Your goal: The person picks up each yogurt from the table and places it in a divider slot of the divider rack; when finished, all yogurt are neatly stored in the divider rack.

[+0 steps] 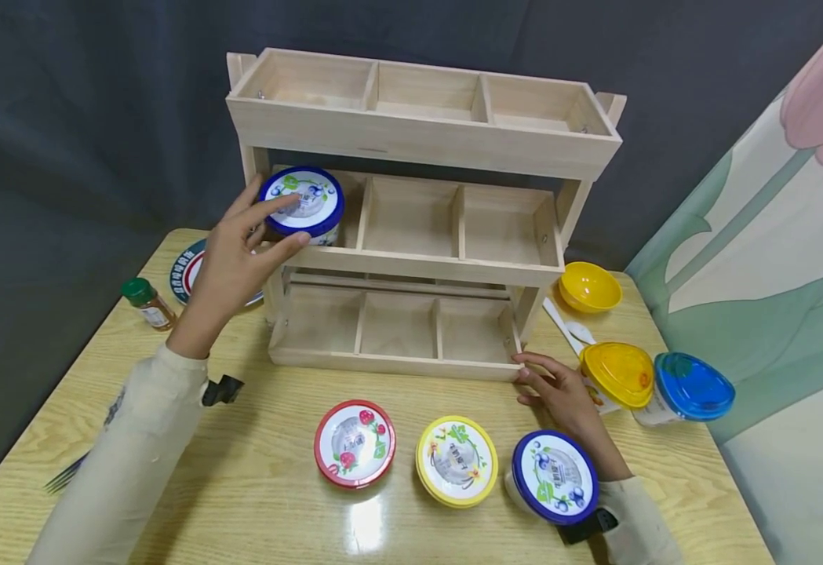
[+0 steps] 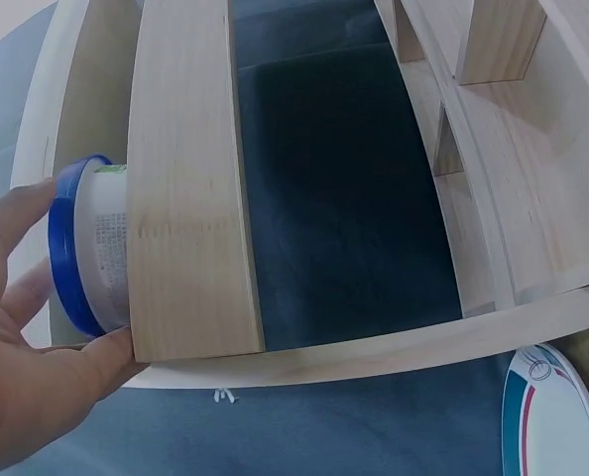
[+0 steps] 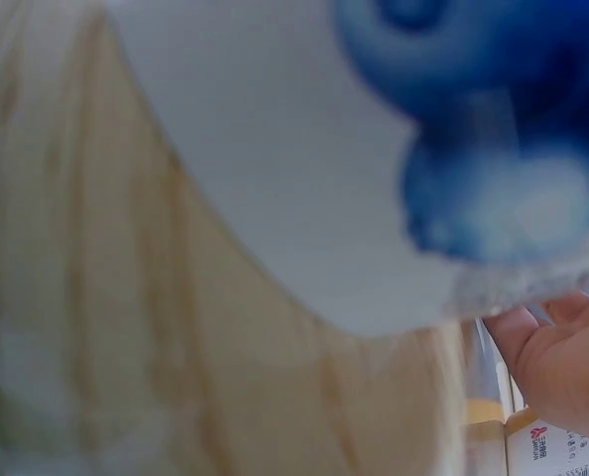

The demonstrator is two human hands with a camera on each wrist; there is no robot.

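A blue-lidded tub [image 1: 303, 199] with blueberries on its lid sits in the left compartment of the middle tier of the wooden rack [image 1: 425, 161]. My left hand [image 1: 231, 247] holds this tub, fingers and thumb spread round its lid and side. In the left wrist view the tub's blue rim [image 2: 68, 248] lies between finger and thumb, its base hidden behind the tier's front board. My right hand [image 1: 562, 396] touches the rack's lower right front corner with its fingertips. Near that wrist stands a second blue-lidded tub [image 1: 555, 477], which fills much of the right wrist view.
A red-lidded tub [image 1: 355, 444] and a yellow-lidded tub [image 1: 457, 461] stand before the rack. To the right are a yellow bowl [image 1: 590, 287], white spoons and two cups with yellow [image 1: 617, 374] and blue [image 1: 693, 385] lids. A green-capped jar [image 1: 148, 303], plate [image 1: 187, 271] and fork [image 1: 67, 473] lie left.
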